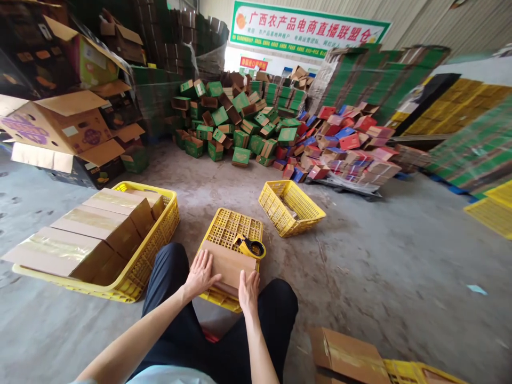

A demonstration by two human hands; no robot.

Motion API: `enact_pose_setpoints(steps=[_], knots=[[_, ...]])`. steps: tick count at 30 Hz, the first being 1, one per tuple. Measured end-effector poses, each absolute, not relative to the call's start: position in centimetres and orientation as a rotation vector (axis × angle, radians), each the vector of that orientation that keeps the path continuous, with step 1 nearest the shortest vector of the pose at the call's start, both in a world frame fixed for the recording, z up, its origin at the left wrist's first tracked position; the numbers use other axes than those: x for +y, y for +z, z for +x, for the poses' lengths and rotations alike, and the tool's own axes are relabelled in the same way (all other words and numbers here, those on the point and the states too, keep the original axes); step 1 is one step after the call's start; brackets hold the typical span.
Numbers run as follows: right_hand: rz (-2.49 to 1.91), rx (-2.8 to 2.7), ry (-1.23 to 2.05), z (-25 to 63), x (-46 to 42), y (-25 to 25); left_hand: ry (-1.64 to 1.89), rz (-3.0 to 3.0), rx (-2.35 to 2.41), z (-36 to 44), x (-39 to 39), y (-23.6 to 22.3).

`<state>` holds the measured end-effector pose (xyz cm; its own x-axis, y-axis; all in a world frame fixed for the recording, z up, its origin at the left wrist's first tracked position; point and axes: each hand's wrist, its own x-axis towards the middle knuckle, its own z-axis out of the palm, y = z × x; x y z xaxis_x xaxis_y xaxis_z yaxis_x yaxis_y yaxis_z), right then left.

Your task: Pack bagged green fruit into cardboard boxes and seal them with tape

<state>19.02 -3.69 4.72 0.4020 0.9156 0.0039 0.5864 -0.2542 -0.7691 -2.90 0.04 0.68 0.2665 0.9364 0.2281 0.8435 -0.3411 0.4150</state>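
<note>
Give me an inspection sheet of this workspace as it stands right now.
Surface: bare concrete floor, dusty, with scraps.
Job's things: flat cardboard box lying on an upturned yellow crate; yellow tape dispenser at the box's far edge.
Clutter: yellow crate of taped boxes to the left; tilted yellow crate ahead; taped carton near right.
Grippers: left hand and right hand flat on the box, fingers spread, grasping nothing.
Cables: nothing seen.
Surroundings: heaps of green boxes and red and blue boxes; stacked flat cartons; banner on the wall.
</note>
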Motion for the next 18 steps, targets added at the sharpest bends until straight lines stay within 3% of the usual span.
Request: enact_pose_setpoints(steps=[9,18], knots=[[-2.020,-1.781,0.463,14.0,-6.4,5.3,0.357,2.564,1.263,-0.6,-3.5,2.6],[-1.850,-1.800,0.488,12.9,-10.6,3.8,0.343,2.540,1.146,-3.3,-6.0,1.8]])
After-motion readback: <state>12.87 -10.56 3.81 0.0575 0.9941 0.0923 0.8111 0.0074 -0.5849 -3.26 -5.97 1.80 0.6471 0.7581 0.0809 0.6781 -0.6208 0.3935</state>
